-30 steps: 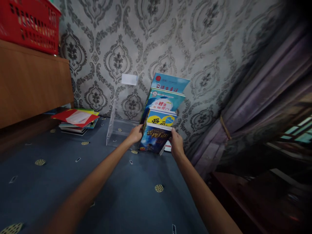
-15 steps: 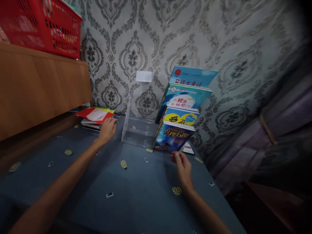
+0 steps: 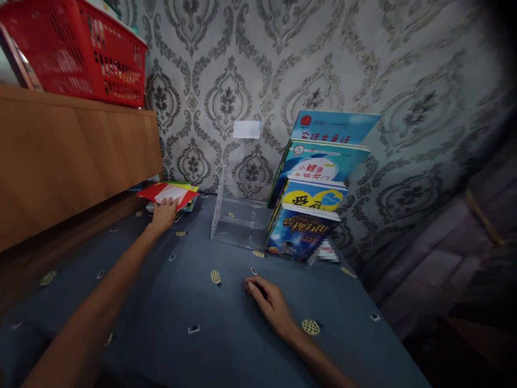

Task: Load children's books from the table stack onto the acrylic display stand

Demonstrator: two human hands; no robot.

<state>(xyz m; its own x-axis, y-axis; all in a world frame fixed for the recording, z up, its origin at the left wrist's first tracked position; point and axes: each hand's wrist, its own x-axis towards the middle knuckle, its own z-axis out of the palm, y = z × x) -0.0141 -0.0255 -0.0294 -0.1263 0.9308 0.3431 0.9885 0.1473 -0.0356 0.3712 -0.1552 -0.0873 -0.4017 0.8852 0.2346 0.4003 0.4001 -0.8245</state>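
My left hand [image 3: 165,214] lies on the pile at the back left, fingers spread over a white sheet [image 3: 172,193] on a red booklet [image 3: 147,190]. Other thin books show beneath. My right hand [image 3: 269,302] hovers low over the table, loosely curled, thumb and forefinger a little apart, with nothing visible in it. Beyond it stands a clear acrylic stepped rack [image 3: 236,237]. Its right side holds books in tiers: a dark blue book [image 3: 297,234] in front, a yellow and blue book [image 3: 317,196], a teal book [image 3: 327,161] and a light blue book [image 3: 339,126] at the back.
A red plastic basket [image 3: 113,70] stands on a wooden cabinet [image 3: 81,161] at the left. The table has a dark blue patterned cloth [image 3: 161,323]. A white label [image 3: 246,129] is at the rack's top. Behind is patterned wallpaper; a curtain [image 3: 444,258] hangs at right.
My left hand has come down onto the white sheet and red booklet. My right hand has moved left and nearer, away from the front book. The view has shifted slightly.
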